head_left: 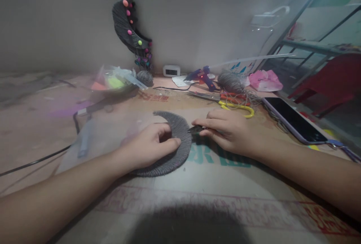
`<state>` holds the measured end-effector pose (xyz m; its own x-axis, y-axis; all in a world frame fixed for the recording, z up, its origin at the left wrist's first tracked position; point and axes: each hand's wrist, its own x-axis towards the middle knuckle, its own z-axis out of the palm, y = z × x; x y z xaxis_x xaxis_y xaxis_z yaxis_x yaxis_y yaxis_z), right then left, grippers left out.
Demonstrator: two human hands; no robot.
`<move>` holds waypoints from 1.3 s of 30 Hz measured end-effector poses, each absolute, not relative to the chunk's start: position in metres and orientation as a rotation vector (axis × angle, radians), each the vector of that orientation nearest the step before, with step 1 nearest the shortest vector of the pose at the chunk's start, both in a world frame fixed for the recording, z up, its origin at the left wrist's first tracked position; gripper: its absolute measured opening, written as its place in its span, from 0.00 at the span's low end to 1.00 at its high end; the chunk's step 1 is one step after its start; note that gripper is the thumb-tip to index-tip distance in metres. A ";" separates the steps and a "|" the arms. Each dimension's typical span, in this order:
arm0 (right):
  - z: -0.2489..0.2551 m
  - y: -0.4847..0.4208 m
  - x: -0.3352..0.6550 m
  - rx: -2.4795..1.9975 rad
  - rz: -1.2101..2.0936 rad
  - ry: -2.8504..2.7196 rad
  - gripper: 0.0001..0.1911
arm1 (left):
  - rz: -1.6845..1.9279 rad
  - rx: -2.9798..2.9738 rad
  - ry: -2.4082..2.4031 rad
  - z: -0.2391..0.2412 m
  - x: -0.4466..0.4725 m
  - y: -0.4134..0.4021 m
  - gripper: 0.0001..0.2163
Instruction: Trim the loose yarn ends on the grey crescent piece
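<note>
**Sharp tip working close to fingers and yarn**

The grey crescent lies flat near the middle of the cardboard. The left hand pins it down, fingers curled over its inner edge and thumb laid across the wraps. The right hand is closed round a small tool, probably pliers or snips, though the picture is too soft to be sure. Its dark tip touches the crescent's outer edge, just beside the left thumb.

That closeness is the main risk. If the tip skids on the yarn, it could nick the thumb. It could also catch a strand and pull a wrap loose, leaving a gap in the winding. The left hand covers only one part of the crescent, so a hard push from the tool could swing the free end across the cardboard.

At the far edge the glue gun shows a red light and sits near loose yarn. If the nozzle is hot, fibres could stick or scorch. The phone lies at the right edge, where the right forearm could knock it.
</note>
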<state>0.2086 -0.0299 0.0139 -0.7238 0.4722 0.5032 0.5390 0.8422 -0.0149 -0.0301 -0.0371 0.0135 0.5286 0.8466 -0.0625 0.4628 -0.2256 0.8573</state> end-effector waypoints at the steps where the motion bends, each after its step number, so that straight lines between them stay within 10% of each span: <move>1: 0.015 -0.030 0.209 -0.739 -0.197 -2.525 0.15 | 0.537 1.864 1.079 0.013 -0.030 -0.037 0.11; 17: 0.013 -0.029 0.209 -0.737 -0.141 -2.527 0.14 | 0.559 1.859 1.046 0.008 -0.031 -0.038 0.09; 30: 0.019 -0.042 0.182 -1.258 1.065 -1.923 0.11 | 0.540 1.918 1.068 0.007 -0.031 -0.036 0.13; 39: 0.015 -0.053 0.170 -1.249 1.052 -1.946 0.10 | 0.421 1.982 1.460 0.013 -0.029 -0.043 0.19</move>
